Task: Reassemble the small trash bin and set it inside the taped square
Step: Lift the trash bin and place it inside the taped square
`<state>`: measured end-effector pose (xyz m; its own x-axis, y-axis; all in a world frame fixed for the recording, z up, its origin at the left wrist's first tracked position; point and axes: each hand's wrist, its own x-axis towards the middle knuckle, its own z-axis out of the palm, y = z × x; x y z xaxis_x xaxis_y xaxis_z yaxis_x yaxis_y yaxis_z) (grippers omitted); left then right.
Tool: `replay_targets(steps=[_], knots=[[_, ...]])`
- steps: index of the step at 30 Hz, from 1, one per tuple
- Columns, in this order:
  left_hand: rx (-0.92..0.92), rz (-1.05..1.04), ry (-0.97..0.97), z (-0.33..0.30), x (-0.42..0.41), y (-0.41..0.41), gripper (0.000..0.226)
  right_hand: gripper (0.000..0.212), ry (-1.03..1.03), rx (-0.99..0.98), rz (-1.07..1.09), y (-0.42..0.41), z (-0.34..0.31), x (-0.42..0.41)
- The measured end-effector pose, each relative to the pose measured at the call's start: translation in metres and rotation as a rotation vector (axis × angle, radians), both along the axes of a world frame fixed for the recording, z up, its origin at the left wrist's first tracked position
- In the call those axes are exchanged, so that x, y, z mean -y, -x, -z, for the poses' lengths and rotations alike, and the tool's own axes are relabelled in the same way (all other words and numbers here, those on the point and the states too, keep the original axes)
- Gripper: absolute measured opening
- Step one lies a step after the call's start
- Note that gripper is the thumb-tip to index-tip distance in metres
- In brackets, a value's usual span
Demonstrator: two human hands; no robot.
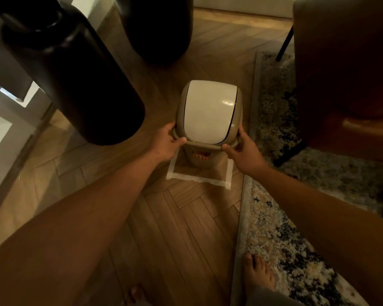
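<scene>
Both hands on it now, left hand point(169, 141) at 9 o'clock and right hand point(241, 149) at 3, fingers gripping the lidded trash bin point(208, 120) upright, seemingly inside the taped square point(199, 178).

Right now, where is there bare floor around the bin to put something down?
Free: wood floor nearer than the taped square, between left forearm and rug. Crowded: trash bin with left hand and right hand, dark bag left, chair right.
</scene>
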<state>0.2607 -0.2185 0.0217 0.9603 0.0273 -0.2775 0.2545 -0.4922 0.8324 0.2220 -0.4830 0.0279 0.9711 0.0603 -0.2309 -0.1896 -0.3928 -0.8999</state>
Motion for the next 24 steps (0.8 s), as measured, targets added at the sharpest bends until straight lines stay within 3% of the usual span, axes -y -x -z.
replay_targets(steps=[6,8,12,24], knots=[[0.081,0.13,-0.164,-0.006,-0.008,-0.004,0.105,0.112,0.366,0.147,-0.014,-0.005,-0.016,0.015],[0.097,0.154,-0.212,-0.008,-0.011,-0.003,0.107,0.104,0.368,0.178,-0.105,-0.007,-0.02,0.017],[0.163,0.218,-0.192,-0.008,-0.009,-0.004,0.081,0.084,0.357,0.185,-0.161,-0.004,-0.022,0.017],[0.169,0.173,-0.218,-0.008,-0.005,-0.01,0.081,0.084,0.361,0.155,-0.192,-0.015,-0.02,0.019]])
